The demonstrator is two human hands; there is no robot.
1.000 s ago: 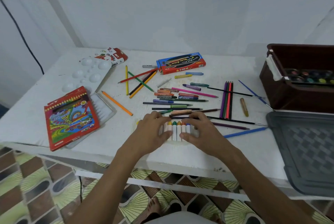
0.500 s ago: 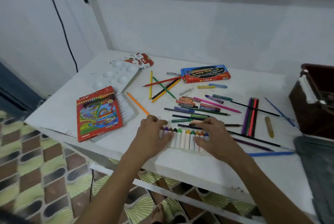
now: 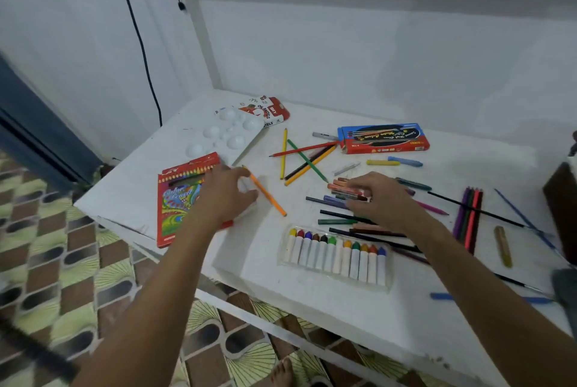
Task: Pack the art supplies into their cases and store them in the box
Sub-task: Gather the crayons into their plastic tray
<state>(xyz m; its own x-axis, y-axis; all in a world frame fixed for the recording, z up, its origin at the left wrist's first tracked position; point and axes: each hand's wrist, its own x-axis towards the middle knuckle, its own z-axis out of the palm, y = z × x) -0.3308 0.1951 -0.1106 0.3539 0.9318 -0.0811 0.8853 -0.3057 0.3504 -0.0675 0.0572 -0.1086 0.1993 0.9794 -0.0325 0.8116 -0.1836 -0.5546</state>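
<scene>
A white, matte table (image 3: 312, 308) fills the view, seen from above by a person reaching out with both bare arms. At six o'clock, near the front edge, lies a clear, shallow plastic tray of crayons (image 3: 335, 254): twelve stubby white-wrapped sticks with rounded coloured tips, side by side in a row. Neither hand touches it.

The left hand (image 3: 226, 191), toward nine o'clock, reaches over the right edge of a flat red cardboard coloured-pencil case (image 3: 178, 199) with a glossy printed cover. Its fingers are loosely spread; whether they hold anything I cannot tell. An orange pencil (image 3: 267, 191) lies just beside its fingertips.

The right hand (image 3: 379, 196), at centre, hovers over a loose heap of short pastel sticks (image 3: 343, 188) and thin pencils; its fingers are curled down toward them, but a grip cannot be made out.

At eleven o'clock sits a white moulded paint palette (image 3: 224, 136) with round wells, and behind it an oil pastel box (image 3: 271, 111). At one o'clock lies a blue and red oblong carton (image 3: 384, 138). At three o'clock, a bundle of pencils (image 3: 468, 218) lies parallel.
</scene>
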